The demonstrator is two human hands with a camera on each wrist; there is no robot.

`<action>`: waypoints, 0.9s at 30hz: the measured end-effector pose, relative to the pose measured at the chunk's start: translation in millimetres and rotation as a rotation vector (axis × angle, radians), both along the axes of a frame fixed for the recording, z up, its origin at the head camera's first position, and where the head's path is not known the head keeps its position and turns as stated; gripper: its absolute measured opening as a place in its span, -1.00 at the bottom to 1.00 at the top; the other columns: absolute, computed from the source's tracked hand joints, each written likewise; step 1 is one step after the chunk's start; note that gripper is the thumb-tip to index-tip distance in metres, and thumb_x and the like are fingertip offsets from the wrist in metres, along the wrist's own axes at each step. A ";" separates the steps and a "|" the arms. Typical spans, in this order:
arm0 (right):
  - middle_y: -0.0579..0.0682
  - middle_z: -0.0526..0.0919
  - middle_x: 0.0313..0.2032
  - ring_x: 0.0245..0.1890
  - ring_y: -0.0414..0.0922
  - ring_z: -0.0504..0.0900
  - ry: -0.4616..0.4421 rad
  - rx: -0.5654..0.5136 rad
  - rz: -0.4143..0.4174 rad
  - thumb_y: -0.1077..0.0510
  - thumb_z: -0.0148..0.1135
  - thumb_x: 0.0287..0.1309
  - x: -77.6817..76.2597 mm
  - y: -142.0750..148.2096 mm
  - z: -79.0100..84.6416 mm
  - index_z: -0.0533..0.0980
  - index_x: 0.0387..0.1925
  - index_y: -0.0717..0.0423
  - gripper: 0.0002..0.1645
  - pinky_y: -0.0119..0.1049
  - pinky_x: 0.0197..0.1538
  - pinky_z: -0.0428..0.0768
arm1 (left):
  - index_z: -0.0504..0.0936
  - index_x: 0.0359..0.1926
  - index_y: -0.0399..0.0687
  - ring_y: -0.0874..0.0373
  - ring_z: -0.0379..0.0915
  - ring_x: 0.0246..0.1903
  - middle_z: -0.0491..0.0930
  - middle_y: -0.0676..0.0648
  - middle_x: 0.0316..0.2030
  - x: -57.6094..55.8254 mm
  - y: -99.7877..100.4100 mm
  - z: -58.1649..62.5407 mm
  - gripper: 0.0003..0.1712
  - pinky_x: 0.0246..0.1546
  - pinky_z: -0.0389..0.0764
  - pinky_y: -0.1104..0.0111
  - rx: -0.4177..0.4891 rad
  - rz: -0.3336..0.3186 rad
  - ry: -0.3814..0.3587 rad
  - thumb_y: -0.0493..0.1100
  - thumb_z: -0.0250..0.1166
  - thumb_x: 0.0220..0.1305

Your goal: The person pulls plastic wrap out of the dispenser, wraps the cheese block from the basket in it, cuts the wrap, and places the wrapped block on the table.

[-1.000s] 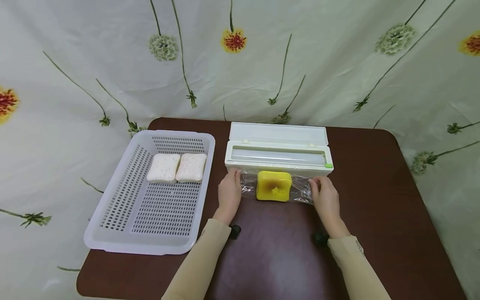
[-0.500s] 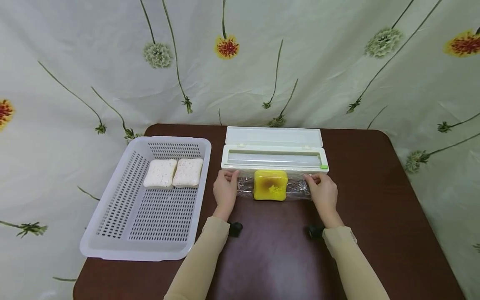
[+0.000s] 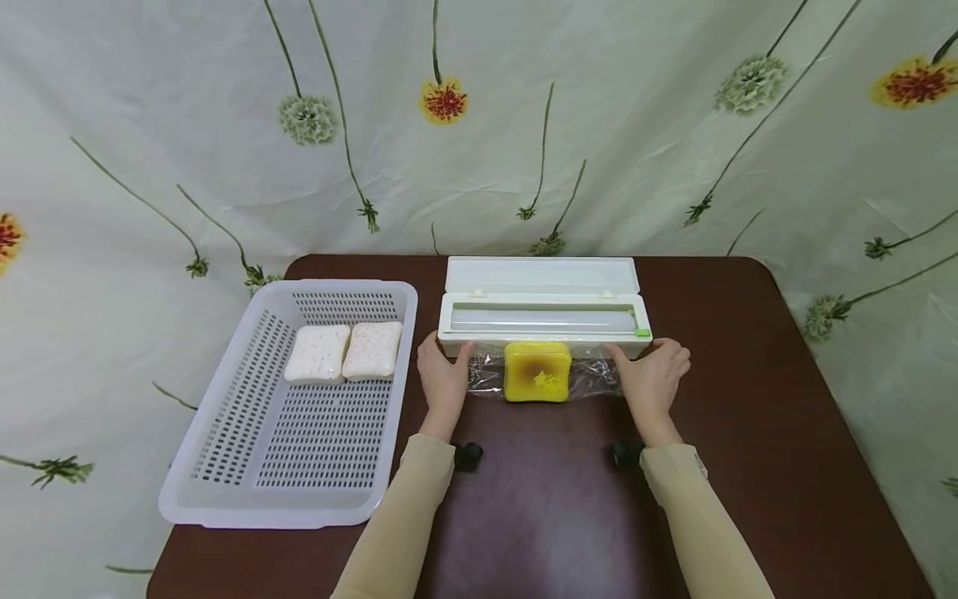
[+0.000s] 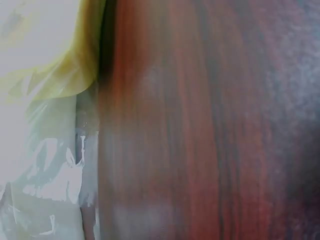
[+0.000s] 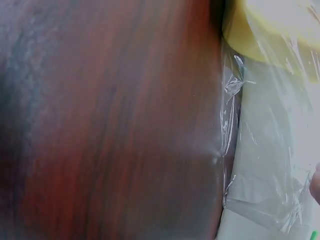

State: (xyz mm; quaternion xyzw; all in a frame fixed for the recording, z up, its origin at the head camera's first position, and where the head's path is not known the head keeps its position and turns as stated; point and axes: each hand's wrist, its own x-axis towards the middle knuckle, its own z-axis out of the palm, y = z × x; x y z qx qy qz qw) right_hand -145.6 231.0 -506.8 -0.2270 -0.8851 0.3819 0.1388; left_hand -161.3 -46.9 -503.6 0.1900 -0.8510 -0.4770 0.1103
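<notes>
A white cling film dispenser [image 3: 546,300] with its lid raised stands at the back middle of the table. Against its front lies a yellow toast-shaped block [image 3: 536,372] with a brown centre, wrapped in clear film [image 3: 595,376] that spreads out on both sides. My left hand [image 3: 441,378] holds the dispenser's left front corner, thumb at the front over the film, fingers at the end. At the opposite corner, my right hand [image 3: 653,381] grips likewise, its outer fingers curled beyond the end. The right wrist view catches a fingertip [image 5: 315,187] beside the film.
To the left sits a white perforated basket [image 3: 213,399] holding two white speckled bread-shaped blocks [image 3: 318,353]. Dark reddish-brown tabletop [image 3: 539,516] extends in front of the dispenser and to its right. A flower-printed cloth [image 3: 621,108] hangs behind.
Both hands have gone from pinching the film's ends to holding the dispenser's front corners. The film and yellow block now lie close against the dispenser's front. The head view has shifted slightly.
</notes>
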 end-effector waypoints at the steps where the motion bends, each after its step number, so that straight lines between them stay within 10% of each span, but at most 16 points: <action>1: 0.41 0.21 0.11 0.08 0.25 0.19 -0.016 -0.025 0.008 -0.23 0.47 0.01 -0.7 1.2 0.9 0.18 0.21 0.43 0.07 0.11 0.04 0.43 | 0.29 0.32 -0.30 -0.21 0.33 0.23 0.39 -0.32 0.19 -0.6 -0.7 -0.1 -0.24 0.25 0.40 0.00 0.006 -0.017 -0.006 0.00 0.38 0.26; 11: 0.33 0.09 0.43 0.43 0.26 0.14 -0.109 -0.221 0.190 -0.14 0.36 0.18 -8.7 17.1 -1.5 -0.13 0.54 0.14 0.17 0.20 0.42 0.21 | 0.40 0.30 -0.18 -0.15 0.46 0.17 0.54 -0.26 0.14 -1.6 -5.8 -1.0 -0.26 0.16 0.50 0.01 0.032 -0.031 -0.046 0.07 0.40 0.21; 27: 0.32 0.32 0.25 0.00 0.15 0.40 -0.106 -0.139 0.248 -0.24 0.36 0.13 -14.1 32.5 -4.1 0.09 0.49 0.04 0.06 0.10 0.08 0.46 | 0.45 0.26 -0.20 -0.15 0.43 0.24 0.50 -0.30 0.21 -7.7 -16.2 -13.4 -0.20 0.24 0.49 0.08 0.243 0.004 -0.054 0.09 0.49 0.10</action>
